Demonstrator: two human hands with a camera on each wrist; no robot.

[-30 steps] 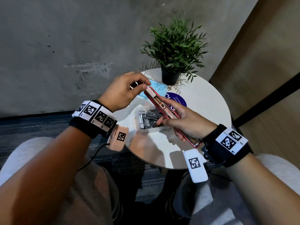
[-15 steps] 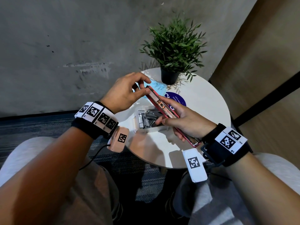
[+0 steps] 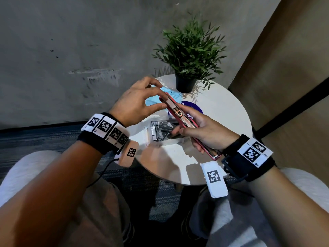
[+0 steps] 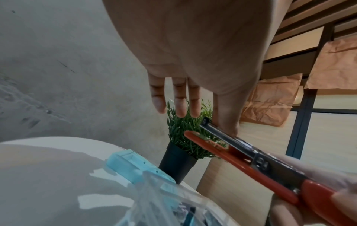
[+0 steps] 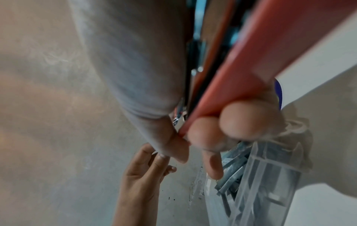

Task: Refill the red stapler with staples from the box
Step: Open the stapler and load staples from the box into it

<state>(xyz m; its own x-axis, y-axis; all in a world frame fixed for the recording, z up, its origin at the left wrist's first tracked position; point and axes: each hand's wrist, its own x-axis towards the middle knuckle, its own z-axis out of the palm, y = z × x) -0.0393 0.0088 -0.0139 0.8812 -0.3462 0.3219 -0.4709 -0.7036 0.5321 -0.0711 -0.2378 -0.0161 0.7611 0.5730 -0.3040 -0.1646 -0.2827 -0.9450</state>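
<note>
Stapler: red stapler, opened, held above the clear staple box.
Right hand: fingers wrapped round its body.
Left hand: thumb and forefinger pinching its front tip.

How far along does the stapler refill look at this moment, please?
Done: the clear box of staples lies open on the table. In hand: the right hand grips the red stapler, opened, while the left hand pinches its front end. Left: closing it; whether a strip is seated cannot be told.

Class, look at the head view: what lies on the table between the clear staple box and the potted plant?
In the head view, a light blue case and a purple round sticker, partly hidden by the red stapler.
</note>
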